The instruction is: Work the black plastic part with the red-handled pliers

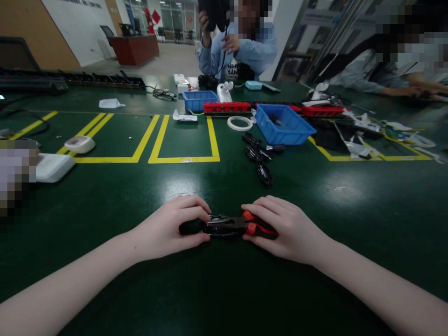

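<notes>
Low over the near middle of the table, my left hand (184,221) curls around the dark end of a glossy black object (220,231). Its kind I cannot make out, as fingers and pliers cover part of it. Opposite, my right hand (280,226) closes on the red-and-black handles of a pair of pliers (241,224). The dark jaws point left and lie along the black object, close to my left fingertips. Whether they grip it does not show.
Beyond my hands lie several black coiled cables (263,173), a white tape roll (240,123) and a blue bin (285,126). A smaller blue bin (200,100) stands behind, near red strips (227,108). A white box (54,167) sits left. Other people are across the table.
</notes>
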The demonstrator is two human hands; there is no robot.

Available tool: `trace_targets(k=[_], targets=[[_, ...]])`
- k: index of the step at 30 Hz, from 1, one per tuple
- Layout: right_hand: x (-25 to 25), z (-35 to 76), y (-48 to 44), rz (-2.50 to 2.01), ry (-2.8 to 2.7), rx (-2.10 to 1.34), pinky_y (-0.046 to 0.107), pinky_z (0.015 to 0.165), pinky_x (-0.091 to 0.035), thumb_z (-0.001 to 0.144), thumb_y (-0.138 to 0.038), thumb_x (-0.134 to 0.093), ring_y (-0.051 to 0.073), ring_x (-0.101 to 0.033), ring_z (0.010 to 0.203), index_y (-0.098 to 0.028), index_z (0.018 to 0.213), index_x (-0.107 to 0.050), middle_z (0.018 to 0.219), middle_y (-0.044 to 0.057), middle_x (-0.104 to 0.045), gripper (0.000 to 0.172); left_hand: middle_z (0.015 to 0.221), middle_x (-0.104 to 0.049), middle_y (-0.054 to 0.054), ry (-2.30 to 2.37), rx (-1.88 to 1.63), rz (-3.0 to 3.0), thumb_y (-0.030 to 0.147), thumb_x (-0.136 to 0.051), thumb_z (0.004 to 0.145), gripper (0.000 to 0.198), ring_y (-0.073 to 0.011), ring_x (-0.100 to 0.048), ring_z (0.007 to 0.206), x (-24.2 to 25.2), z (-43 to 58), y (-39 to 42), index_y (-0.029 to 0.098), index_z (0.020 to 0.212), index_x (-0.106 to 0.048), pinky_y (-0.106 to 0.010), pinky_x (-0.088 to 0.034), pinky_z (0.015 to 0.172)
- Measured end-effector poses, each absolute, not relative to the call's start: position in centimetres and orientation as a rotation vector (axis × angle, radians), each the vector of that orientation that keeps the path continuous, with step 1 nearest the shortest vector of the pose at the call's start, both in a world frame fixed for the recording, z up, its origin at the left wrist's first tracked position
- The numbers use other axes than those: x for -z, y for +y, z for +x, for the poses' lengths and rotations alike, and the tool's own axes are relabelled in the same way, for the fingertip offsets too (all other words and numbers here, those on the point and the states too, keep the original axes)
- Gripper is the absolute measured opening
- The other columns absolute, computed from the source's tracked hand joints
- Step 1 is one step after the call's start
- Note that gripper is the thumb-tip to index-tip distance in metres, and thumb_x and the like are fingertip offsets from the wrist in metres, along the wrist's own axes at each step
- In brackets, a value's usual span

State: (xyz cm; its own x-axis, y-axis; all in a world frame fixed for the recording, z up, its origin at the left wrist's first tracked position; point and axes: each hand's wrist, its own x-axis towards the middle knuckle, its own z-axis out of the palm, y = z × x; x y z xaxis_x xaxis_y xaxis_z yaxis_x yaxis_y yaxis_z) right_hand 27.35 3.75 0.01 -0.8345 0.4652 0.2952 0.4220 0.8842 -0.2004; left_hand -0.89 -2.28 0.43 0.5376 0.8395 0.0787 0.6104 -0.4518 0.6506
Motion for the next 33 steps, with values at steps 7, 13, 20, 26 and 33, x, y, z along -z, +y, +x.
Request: trace_targets(k=[7, 13, 20, 26, 33], targets=[[-0.04, 27.51, 3.84, -0.648, -2.728, -0.166, 0.039, 0.072, -0.057, 0.086, -0.038, -0.066, 0.025, -0.066, 0.086, -0.012, 0.117, -0.064, 0.1, 0.013, -0.069, 0.04, 0.116, -0.062, -0.004, 1.152, -0.533, 2.257, 0.023, -0.065, 0.09, 0.015, -0.0214, -0.058, 0.108, -0.46, -0.87, -2.36, 0.022, 0.104, -0.065, -0.041, -0.047, 0.095], [-0.19, 27.58, 3.88, -0.659, -2.758, -0.14, 0.04, 0.074, -0.058, 0.086, -0.036, -0.067, 0.025, -0.066, 0.088, -0.013, 0.12, -0.063, 0.102, 0.013, -0.069, 0.042, 0.115, -0.063, -0.005, 1.139, -0.544, 2.287, 0.025, -0.063, 0.091, 0.014, -0.022, -0.059, 0.107, -0.34, -0.87, -2.4, 0.022, 0.105, -0.064, -0.041, -0.047, 0.094], [-0.31, 27.55, 3.82, -0.655, -2.763, -0.167, 0.04, 0.073, -0.058, 0.085, -0.036, -0.067, 0.025, -0.066, 0.087, -0.012, 0.121, -0.063, 0.101, 0.013, -0.069, 0.043, 0.112, -0.065, -0.004, 1.195, -0.524, 2.233, 0.026, -0.065, 0.088, 0.018, -0.0217, -0.06, 0.104, -0.57, -0.71, -2.46, 0.021, 0.104, -0.06, -0.043, -0.048, 0.093], [-0.33, 27.51, 3.77, -0.661, -2.751, -0.192, 0.039, 0.073, -0.058, 0.084, -0.037, -0.068, 0.024, -0.066, 0.087, -0.014, 0.12, -0.064, 0.101, 0.012, -0.069, 0.042, 0.112, -0.065, -0.005, 1.199, -0.515, 2.254, 0.028, -0.064, 0.089, 0.02, -0.0227, -0.06, 0.104, -0.56, -0.63, -2.53, 0.022, 0.106, -0.058, -0.044, -0.048, 0.092], [-0.36, 27.33, 3.76, -0.672, -2.745, -0.212, 0.039, 0.073, -0.057, 0.084, -0.036, -0.068, 0.024, -0.066, 0.086, -0.013, 0.118, -0.064, 0.1, 0.013, -0.069, 0.041, 0.114, -0.064, -0.005, 1.189, -0.491, 2.291, 0.026, -0.063, 0.09, 0.021, -0.0224, -0.058, 0.106, -0.57, -0.64, -2.47, 0.022, 0.11, -0.059, -0.043, -0.046, 0.093]])
